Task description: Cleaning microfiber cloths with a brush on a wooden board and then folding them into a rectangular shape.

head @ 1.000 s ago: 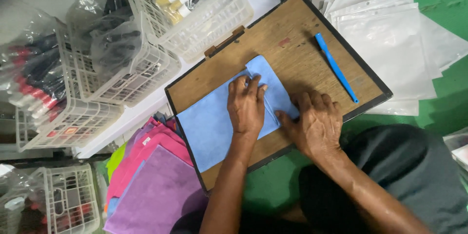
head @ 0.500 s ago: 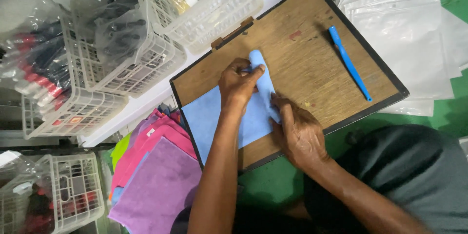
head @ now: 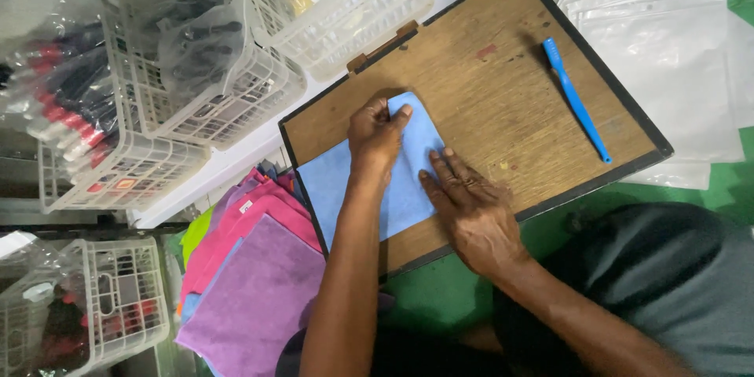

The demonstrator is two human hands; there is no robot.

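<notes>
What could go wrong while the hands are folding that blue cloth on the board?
The blue cloth might spring open if the left hand or right hand lifts off its fold. The wooden board overhangs near the person's lap, so pressing hard could tip it. The blue brush might roll off.
</notes>
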